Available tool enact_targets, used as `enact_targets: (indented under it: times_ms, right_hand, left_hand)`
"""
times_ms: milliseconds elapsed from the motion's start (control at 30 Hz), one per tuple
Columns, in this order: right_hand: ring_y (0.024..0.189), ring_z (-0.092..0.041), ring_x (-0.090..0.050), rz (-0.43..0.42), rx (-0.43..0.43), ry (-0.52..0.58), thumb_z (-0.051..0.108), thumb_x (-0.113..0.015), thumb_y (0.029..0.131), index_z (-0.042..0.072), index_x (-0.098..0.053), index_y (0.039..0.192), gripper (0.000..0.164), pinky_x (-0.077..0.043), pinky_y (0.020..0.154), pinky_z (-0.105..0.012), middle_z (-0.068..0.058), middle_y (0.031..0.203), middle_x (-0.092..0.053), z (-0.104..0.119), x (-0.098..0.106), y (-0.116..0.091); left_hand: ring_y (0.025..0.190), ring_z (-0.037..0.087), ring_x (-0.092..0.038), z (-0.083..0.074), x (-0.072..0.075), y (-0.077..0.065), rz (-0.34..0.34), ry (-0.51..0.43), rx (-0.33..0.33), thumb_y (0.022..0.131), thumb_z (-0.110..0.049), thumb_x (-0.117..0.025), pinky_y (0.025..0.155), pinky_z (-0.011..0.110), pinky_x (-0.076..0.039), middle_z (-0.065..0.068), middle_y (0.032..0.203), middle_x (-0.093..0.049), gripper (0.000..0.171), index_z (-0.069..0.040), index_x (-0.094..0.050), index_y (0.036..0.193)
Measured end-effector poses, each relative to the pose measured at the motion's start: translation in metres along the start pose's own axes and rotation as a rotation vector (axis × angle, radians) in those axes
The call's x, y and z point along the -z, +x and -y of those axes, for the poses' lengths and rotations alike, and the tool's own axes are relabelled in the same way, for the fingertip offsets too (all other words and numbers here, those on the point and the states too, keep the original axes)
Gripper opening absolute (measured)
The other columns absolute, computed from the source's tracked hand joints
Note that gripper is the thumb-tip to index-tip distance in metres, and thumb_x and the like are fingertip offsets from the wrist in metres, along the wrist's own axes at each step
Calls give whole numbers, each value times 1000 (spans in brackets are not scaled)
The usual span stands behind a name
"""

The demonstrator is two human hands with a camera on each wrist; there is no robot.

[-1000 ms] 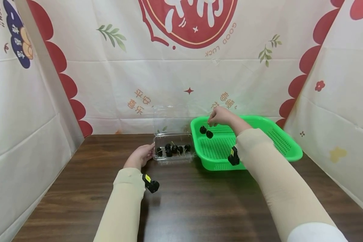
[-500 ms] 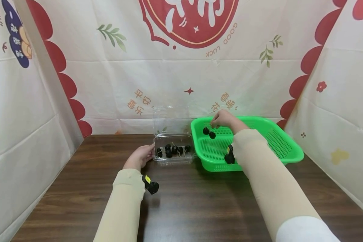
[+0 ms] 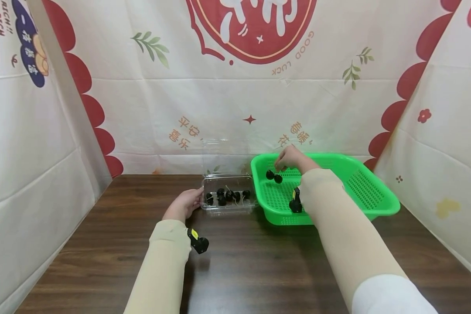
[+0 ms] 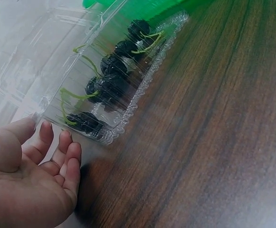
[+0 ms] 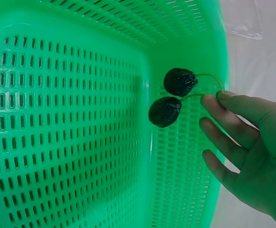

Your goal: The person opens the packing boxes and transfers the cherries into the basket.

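My right hand (image 3: 291, 158) pinches the green stems of two dark cherries (image 5: 166, 110) between thumb and forefinger. The cherries hang over the left part of a green plastic basket (image 3: 380, 208), apart from its floor; the other fingers are loosely bent in the right wrist view. At the left end of a clear plastic box (image 3: 226, 208), my left hand (image 4: 38, 175) rests its fingertips and thumb against the edge, palm turned up and fingers relaxed. Several dark cherries (image 4: 113, 88) with green stems lie inside the box. Its clear lid (image 3: 223, 157) stands raised at the back.
Box and basket stand side by side on a dark wooden table (image 3: 235, 266). A printed white cloth (image 3: 220, 100) hangs right behind them, and more cloth encloses the left and right sides. A small black camera (image 3: 198, 241) sits on each wrist.
The right hand with the two cherries has moved slightly right and lower over the basket. The left hand stays at the box, and the view has shifted a little.
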State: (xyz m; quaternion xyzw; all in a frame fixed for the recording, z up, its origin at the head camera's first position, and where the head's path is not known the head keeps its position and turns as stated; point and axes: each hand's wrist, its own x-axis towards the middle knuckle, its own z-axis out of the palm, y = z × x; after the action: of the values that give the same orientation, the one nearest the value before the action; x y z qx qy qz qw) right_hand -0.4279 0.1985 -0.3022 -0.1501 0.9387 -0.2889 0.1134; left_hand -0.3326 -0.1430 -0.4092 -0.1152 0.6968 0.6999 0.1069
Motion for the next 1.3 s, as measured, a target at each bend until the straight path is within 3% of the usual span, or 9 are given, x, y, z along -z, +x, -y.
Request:
enact_targets:
  times_ms: [200,667,967,1300]
  right_hand:
    - [92,-32,-66,29,-43,0,3,-69,88,-7,-68,109,23,-49,88,-48,-14,102,-71,-6,-3,4]
    - [97,-35,-66,33,-110,-85,3,-70,88,-5,-69,112,25,-50,90,-50,-22,116,-65,-12,-7,9]
    - [98,-35,-66,31,-116,-123,3,-68,89,-5,-68,113,25,-50,89,-50,-24,119,-63,-14,-7,8]
    - [99,-37,-65,64,-100,-110,2,-66,91,-7,-68,113,24,-50,90,-51,-22,112,-66,-11,-5,5]
  left_hand:
    - [74,12,-47,0,0,-1,9,9,3,106,-22,-43,78,25,-41,2,84,-50,28,4,-53,108]
    - [74,13,-45,-1,0,-7,9,22,15,107,-22,-42,74,25,-41,3,84,-48,26,1,-52,104]
    - [68,9,-46,2,0,-2,29,32,-21,107,-22,-41,72,23,-40,-1,76,-49,31,6,-49,115]
    - [67,10,-44,1,-2,0,19,58,-17,107,-25,-41,74,26,-39,-2,71,-46,28,1,-52,107]
